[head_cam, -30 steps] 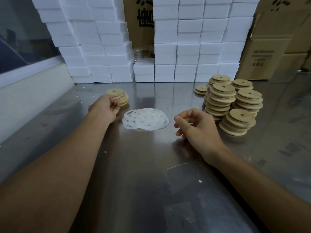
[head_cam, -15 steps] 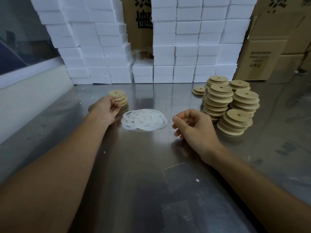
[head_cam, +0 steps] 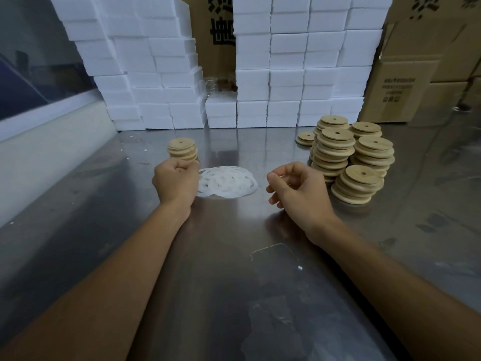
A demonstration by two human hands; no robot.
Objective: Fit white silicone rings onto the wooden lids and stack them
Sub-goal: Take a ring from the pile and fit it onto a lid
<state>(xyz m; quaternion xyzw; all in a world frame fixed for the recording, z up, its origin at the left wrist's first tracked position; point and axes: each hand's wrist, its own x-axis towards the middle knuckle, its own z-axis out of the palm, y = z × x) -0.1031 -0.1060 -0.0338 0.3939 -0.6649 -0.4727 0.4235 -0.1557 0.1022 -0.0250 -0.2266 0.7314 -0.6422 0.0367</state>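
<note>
Between fittings: left hand (head_cam: 176,181) fisted, grasp undeterminable, beside rings (head_cam: 227,181); right hand (head_cam: 299,191) loosely curled, empty; a lid (head_cam: 357,184) was judged needed next.

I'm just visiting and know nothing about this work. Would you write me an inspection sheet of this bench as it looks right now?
Surface: steel table, smudged, with a few white crumbs.
Job's things: white rings heaped at centre; lid stacks on the right; small stack behind the left hand.
Clutter: nothing seen beyond the crumbs.
Hands: left hand fisted, contents hidden; right hand loosely curled, holding nothing.
Cables: nothing seen.
Surroundings: white foam blocks stacked behind; cardboard boxes at right.
</note>
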